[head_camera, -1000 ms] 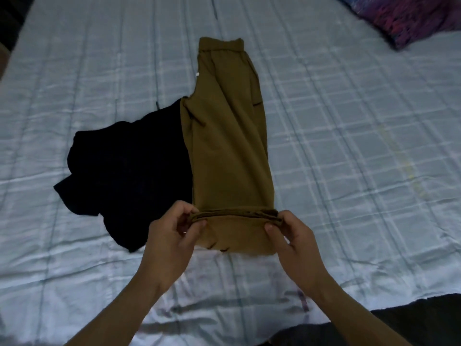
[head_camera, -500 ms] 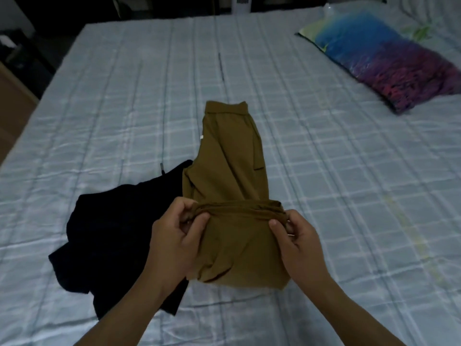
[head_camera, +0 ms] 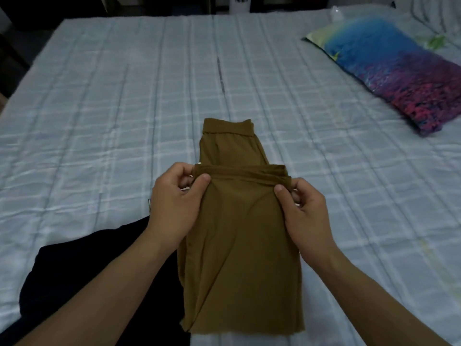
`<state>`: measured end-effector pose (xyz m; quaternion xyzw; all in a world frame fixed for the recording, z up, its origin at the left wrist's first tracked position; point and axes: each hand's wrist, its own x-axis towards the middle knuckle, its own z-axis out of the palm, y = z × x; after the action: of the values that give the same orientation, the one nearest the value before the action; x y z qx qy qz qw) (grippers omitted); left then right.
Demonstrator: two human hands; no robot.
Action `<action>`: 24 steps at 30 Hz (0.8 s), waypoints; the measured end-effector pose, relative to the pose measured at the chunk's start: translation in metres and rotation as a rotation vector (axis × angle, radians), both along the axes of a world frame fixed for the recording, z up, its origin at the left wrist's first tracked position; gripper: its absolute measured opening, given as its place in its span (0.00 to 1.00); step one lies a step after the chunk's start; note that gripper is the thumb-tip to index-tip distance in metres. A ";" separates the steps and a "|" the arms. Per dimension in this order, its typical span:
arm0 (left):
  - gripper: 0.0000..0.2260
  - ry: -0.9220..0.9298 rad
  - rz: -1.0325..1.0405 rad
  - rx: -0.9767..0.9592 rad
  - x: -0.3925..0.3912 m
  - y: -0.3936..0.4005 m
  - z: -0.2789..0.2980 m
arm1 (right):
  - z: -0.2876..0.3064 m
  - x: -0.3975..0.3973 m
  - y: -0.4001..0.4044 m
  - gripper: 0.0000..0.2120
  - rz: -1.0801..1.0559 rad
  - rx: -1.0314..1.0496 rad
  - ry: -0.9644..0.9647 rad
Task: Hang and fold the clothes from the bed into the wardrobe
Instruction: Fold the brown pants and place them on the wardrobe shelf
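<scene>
On the checked bedsheet (head_camera: 124, 121), your left hand (head_camera: 174, 208) and right hand (head_camera: 304, 216) pinch the hem corners of the brown trousers (head_camera: 239, 245); a black garment (head_camera: 99, 283) lies left of your fingers.

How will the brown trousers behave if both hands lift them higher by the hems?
Probably floppy: the brown trousers sag in soft folds between the left hand and the right hand. Likely light, since a fingertip grip holds them. The fold may slide open.

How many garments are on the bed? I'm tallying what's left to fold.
2: brown trousers mid-bed, hem pinched by the left hand and right hand; a black garment beside them, partly covered.
</scene>
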<state>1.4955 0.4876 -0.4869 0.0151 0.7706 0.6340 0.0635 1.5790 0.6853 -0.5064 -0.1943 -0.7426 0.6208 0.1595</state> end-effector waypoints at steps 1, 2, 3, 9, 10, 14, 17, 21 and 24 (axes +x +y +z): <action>0.02 -0.011 0.004 0.011 -0.012 0.004 0.003 | 0.002 -0.013 0.004 0.09 0.001 0.001 0.002; 0.02 -0.012 0.003 0.014 -0.024 0.008 0.005 | 0.003 -0.026 0.008 0.09 0.004 0.001 0.004; 0.02 -0.007 0.000 0.010 -0.037 0.012 0.006 | 0.004 -0.040 0.012 0.09 0.006 0.001 0.004; 0.02 -0.034 0.017 -0.043 -0.123 0.035 -0.008 | -0.003 -0.131 0.037 0.07 0.002 0.022 -0.028; 0.02 -0.035 0.022 -0.065 -0.137 0.039 -0.012 | -0.008 -0.146 0.041 0.07 -0.005 0.029 -0.036; 0.03 -0.041 0.036 -0.175 -0.198 0.056 -0.041 | -0.040 -0.203 0.056 0.09 -0.046 0.096 -0.080; 0.02 -0.058 0.053 -0.251 -0.239 0.070 -0.076 | -0.074 -0.241 0.066 0.10 -0.064 0.165 -0.138; 0.03 -0.036 0.103 -0.325 -0.271 0.086 -0.121 | -0.117 -0.274 0.075 0.10 -0.080 0.275 -0.209; 0.04 0.031 0.114 -0.352 -0.282 0.096 -0.138 | -0.135 -0.284 0.080 0.08 -0.104 0.307 -0.273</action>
<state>1.2130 0.5838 -0.6247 -0.0302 0.8700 0.4918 0.0175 1.2952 0.7652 -0.6410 -0.2880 -0.8322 0.4592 0.1170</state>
